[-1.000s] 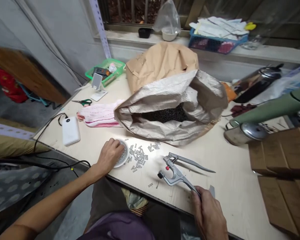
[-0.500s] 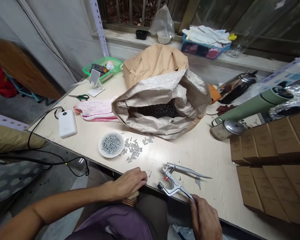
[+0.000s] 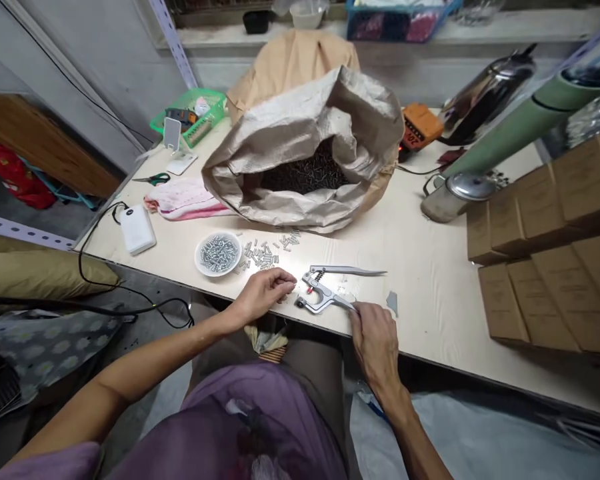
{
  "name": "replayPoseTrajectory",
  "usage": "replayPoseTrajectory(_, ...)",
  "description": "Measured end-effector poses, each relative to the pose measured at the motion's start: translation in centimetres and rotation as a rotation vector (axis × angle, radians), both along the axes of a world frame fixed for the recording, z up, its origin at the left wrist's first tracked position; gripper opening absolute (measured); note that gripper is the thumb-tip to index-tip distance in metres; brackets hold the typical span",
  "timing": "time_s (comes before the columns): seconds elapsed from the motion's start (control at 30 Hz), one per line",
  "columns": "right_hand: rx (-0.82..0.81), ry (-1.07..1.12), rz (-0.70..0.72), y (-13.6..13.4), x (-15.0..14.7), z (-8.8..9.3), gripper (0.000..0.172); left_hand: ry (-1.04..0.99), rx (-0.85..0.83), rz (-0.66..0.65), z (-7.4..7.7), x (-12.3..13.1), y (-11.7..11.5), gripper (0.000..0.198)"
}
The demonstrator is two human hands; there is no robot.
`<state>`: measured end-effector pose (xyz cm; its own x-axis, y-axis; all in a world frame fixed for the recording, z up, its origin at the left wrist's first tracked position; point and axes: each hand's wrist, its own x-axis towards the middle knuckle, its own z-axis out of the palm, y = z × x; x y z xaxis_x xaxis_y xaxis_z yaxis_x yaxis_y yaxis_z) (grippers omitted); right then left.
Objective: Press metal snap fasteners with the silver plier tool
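My right hand (image 3: 377, 340) is wrapped round the lower handle of hand press pliers (image 3: 325, 297). The pliers' handles are spread apart, a spring sits between them, and a red spot shows near the jaw. My left hand (image 3: 265, 293) is just left of the pliers' head, thumb and fingertips pinched together; whatever they may hold is too small to make out. Behind that hand, small silvery metal pieces (image 3: 261, 255) lie loose on the table. More of them fill a white bowl (image 3: 199, 261) to the left.
A large open sack (image 3: 280, 137) of dark small parts stands at the table's back. Brown boxes (image 3: 520, 297) are stacked on the right, near a lidded metal cup (image 3: 443, 205). Left are a white power bank (image 3: 138, 230), a pink cloth (image 3: 185, 200), scissors (image 3: 159, 179) and a green basket (image 3: 200, 130).
The view has tilted downward. My left hand has risen from the table's front edge to beside the pliers' head. My right hand keeps its grip, with the pliers farther in over the table.
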<state>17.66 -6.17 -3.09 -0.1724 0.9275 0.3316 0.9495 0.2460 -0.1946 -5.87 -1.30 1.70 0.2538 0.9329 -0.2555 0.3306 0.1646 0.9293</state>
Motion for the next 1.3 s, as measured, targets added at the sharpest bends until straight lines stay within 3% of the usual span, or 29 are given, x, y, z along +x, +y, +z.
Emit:
replayPoseTrajectory(0.07, -0.012, 0.019, -0.014, 0.2, -0.2, -0.2, 0.026, -0.008, -0.056, -0.032, -0.3, 0.2, -0.1, 0.028)
replayPoseTrajectory(0.13, -0.04, 0.039, -0.023, 0.2, -0.4, 0.1, 0.026, 0.045, -0.001, -0.06, -0.6, 0.2, -0.3, 0.027)
replayPoseTrajectory(0.27, 0.012, 0.145, -0.058, -1.7, 0.0, 1.3, 0.033, 0.202, 0.35, -0.035, -1.5, 0.0, -0.7, 0.02)
replayPoseTrajectory(0.37, 0.044, 0.315, -0.231, -6.0, 1.3, 0.4, 0.037, 0.288, 0.549, 0.037, -2.9, -0.1, -1.0, 0.015)
replayPoseTrajectory(0.5, -0.297, 0.611, -0.587, -14.6, 2.4, -5.2, 0.045, 0.339, 0.676, 0.131, -4.7, -0.3, -1.3, 0.013)
replayPoseTrajectory(0.6, -0.426, 0.668, -0.669, -20.9, 1.1, -10.4, 0.056, 0.362, 0.834, 0.127, -5.3, -0.2, -1.5, 0.012)
replayPoseTrajectory(0.67, -0.504, 0.712, -0.709, -24.5, -0.5, -13.0, 0.054, 0.374, 0.912, 0.105, -5.4, -0.2, -1.6, 0.012)
replayPoseTrajectory(0.8, -0.633, 0.814, -0.755, -29.5, -2.5, -15.4, 0.038, 0.447, 0.918, 0.128, -5.3, -0.2, -1.6, 0.013)
replayPoseTrajectory(0.9, -0.705, 0.912, -0.7, -30.5, -2.0, -16.2, 0.036, 0.489, 0.925, 0.142, -5.3, -0.2, -1.7, 0.012)
replayPoseTrajectory(1.07, -0.799, 1.046, -0.559, -28.1, 0.5, -17.8, 0.038, 0.505, 0.923, 0.11, -5.0, 0.0, -1.9, 0.012)
replayPoseTrajectory(1.17, -0.807, 1.084, -0.546, -27.3, 0.6, -18.5, 0.038, 0.514, 0.949, 0.112, -4.8, 0.2, -2.1, 0.013)
replayPoseTrajectory(1.3, -0.757, 1.167, -0.591, -28.3, -0.8, -19.1, 0.035, 0.578, 0.957, 0.137, -4.7, 0.4, -2.2, 0.014)
